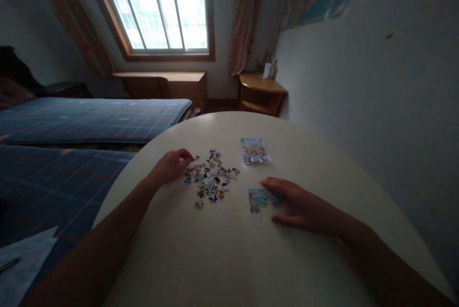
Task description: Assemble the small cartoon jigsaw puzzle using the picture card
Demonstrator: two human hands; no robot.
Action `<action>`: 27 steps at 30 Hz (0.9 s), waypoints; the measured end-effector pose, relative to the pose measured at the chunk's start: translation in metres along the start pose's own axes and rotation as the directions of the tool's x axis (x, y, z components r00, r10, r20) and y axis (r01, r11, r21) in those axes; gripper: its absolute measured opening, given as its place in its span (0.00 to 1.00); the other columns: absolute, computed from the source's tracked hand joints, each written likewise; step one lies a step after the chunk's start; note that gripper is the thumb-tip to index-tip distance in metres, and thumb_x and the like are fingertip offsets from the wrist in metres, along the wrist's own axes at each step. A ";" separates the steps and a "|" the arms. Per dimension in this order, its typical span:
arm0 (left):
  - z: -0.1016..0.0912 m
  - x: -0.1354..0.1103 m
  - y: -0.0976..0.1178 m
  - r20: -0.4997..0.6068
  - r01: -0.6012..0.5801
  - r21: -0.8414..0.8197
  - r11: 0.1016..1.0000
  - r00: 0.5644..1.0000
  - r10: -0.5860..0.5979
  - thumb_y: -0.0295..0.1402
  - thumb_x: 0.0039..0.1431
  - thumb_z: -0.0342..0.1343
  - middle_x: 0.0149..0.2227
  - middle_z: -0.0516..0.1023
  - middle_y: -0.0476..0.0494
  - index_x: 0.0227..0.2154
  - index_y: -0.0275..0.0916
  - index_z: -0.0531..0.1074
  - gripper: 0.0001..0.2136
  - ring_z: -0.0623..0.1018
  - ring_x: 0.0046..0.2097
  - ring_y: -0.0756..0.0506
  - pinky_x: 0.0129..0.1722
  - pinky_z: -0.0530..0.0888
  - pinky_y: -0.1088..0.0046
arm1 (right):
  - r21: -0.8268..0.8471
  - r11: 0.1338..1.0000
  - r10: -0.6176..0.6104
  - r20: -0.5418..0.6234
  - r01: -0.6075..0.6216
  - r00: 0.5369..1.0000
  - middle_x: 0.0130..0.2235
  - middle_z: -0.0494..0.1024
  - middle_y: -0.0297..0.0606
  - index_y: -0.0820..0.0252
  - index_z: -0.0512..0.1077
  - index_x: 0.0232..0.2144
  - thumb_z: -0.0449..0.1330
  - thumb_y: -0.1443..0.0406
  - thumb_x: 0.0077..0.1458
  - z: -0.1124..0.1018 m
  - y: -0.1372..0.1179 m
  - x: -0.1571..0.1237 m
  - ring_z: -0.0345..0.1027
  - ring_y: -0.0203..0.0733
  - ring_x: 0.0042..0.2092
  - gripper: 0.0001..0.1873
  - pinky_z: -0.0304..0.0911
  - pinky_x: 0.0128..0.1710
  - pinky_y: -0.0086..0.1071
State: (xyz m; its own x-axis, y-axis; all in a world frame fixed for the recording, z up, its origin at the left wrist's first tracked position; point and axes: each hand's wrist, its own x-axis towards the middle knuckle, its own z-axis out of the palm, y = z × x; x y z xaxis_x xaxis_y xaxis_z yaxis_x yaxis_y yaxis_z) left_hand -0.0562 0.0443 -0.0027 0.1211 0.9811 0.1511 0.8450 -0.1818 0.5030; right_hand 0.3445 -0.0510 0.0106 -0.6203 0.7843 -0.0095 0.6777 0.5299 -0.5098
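Note:
On the left of the white round table, loose jigsaw pieces (pixel 211 178) lie in a spread-out pile. My left hand (pixel 174 164) is at the pile's upper left edge, its fingers curled into a pinch at a small jigsaw piece (pixel 195 158). To the right lies a partly joined jigsaw section (pixel 261 198), bluish with lettering along its top and a jagged lower edge. My right hand (pixel 296 204) rests over its right end, thumb and fingers spread apart, hiding part of it. Above that section lies a printed picture sheet (pixel 255 151) showing a colourful cartoon scene.
The round table (pixel 222 259) has its curved far edge near a corner shelf (pixel 263 84). Beds with blue plaid covers (pixel 89 118) stand on the left. Papers with a pen (pixel 27 254) lie at lower left. A wall (pixel 376 96) runs along the right.

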 end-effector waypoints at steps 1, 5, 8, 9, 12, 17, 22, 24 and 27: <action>-0.001 0.000 0.001 -0.003 -0.003 -0.005 1.000 1.000 0.003 0.39 0.57 0.52 0.37 0.83 0.43 0.34 0.40 0.78 0.12 0.80 0.39 0.42 0.44 0.73 0.67 | 0.000 1.000 -0.001 -0.003 0.001 1.000 0.66 0.63 0.50 0.59 0.60 0.65 0.62 0.49 0.56 0.001 0.001 0.001 0.55 0.56 0.66 0.40 0.54 0.65 0.54; -0.002 0.000 0.003 0.008 -0.026 -0.031 0.999 1.000 0.026 0.40 0.56 0.52 0.36 0.83 0.43 0.34 0.39 0.78 0.13 0.80 0.38 0.43 0.43 0.73 0.68 | 0.010 1.000 -0.014 -0.025 0.014 1.000 0.64 0.65 0.48 0.57 0.63 0.63 0.59 0.52 0.60 0.004 0.004 0.004 0.56 0.54 0.66 0.33 0.55 0.65 0.53; -0.002 -0.003 0.004 0.049 -0.053 -0.050 0.997 0.997 0.056 0.41 0.56 0.52 0.36 0.83 0.44 0.35 0.40 0.78 0.14 0.80 0.36 0.44 0.41 0.73 0.70 | 0.010 0.999 -0.030 -0.029 0.030 0.999 0.64 0.66 0.47 0.56 0.66 0.61 0.57 0.53 0.62 0.005 0.004 0.006 0.57 0.53 0.65 0.29 0.56 0.64 0.51; -0.003 -0.004 0.005 0.073 -0.064 -0.055 0.996 0.995 0.068 0.42 0.56 0.52 0.35 0.83 0.45 0.35 0.40 0.79 0.14 0.79 0.36 0.44 0.40 0.73 0.70 | 0.010 0.999 -0.038 -0.031 0.038 0.999 0.64 0.66 0.47 0.56 0.67 0.61 0.57 0.53 0.62 0.005 0.005 0.006 0.58 0.52 0.65 0.28 0.56 0.64 0.51; -0.005 -0.007 0.009 0.176 -0.076 -0.058 0.995 0.981 0.085 0.42 0.56 0.52 0.35 0.83 0.44 0.35 0.40 0.79 0.15 0.79 0.35 0.44 0.38 0.72 0.71 | 0.012 0.998 -0.058 -0.038 0.058 0.998 0.64 0.66 0.47 0.55 0.67 0.61 0.57 0.53 0.62 0.006 0.006 0.007 0.58 0.52 0.65 0.27 0.57 0.64 0.51; -0.004 -0.009 0.017 0.219 -0.167 -0.016 0.986 0.961 0.167 0.39 0.57 0.52 0.35 0.83 0.44 0.35 0.41 0.80 0.12 0.80 0.38 0.43 0.40 0.72 0.70 | 0.009 0.999 -0.053 -0.037 0.054 0.998 0.64 0.66 0.46 0.54 0.67 0.60 0.57 0.54 0.62 0.006 0.008 0.005 0.58 0.52 0.65 0.27 0.57 0.64 0.51; 0.002 -0.008 0.017 0.152 -0.243 0.033 0.970 0.960 0.235 0.40 0.61 0.53 0.37 0.82 0.44 0.38 0.42 0.79 0.12 0.79 0.42 0.42 0.44 0.72 0.68 | 0.017 0.998 -0.057 -0.046 0.058 0.997 0.64 0.66 0.46 0.54 0.68 0.60 0.58 0.54 0.62 0.005 0.005 0.006 0.59 0.53 0.64 0.26 0.57 0.64 0.51; 0.003 -0.009 0.017 0.121 -0.244 0.020 0.969 0.963 0.240 0.39 0.61 0.53 0.38 0.82 0.43 0.38 0.41 0.79 0.12 0.78 0.42 0.42 0.45 0.71 0.68 | 0.009 0.998 -0.057 -0.043 0.058 0.997 0.63 0.67 0.46 0.54 0.68 0.60 0.58 0.55 0.62 0.004 0.004 0.006 0.59 0.53 0.64 0.26 0.57 0.64 0.52; 0.001 -0.009 0.018 0.092 -0.235 0.016 0.972 0.968 0.233 0.39 0.61 0.53 0.38 0.82 0.43 0.37 0.41 0.79 0.11 0.78 0.42 0.42 0.46 0.71 0.67 | -0.001 0.999 -0.048 -0.035 0.048 0.998 0.63 0.67 0.47 0.55 0.69 0.59 0.58 0.55 0.62 0.004 0.004 0.006 0.59 0.53 0.64 0.26 0.58 0.63 0.52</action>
State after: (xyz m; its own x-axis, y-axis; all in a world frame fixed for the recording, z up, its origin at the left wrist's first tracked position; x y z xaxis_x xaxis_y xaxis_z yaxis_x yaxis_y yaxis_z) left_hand -0.0412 0.0319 0.0039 0.3622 0.9136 0.1849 0.8009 -0.4065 0.4396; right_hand 0.3417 -0.0454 0.0047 -0.6381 0.7686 0.0451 0.6476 0.5674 -0.5085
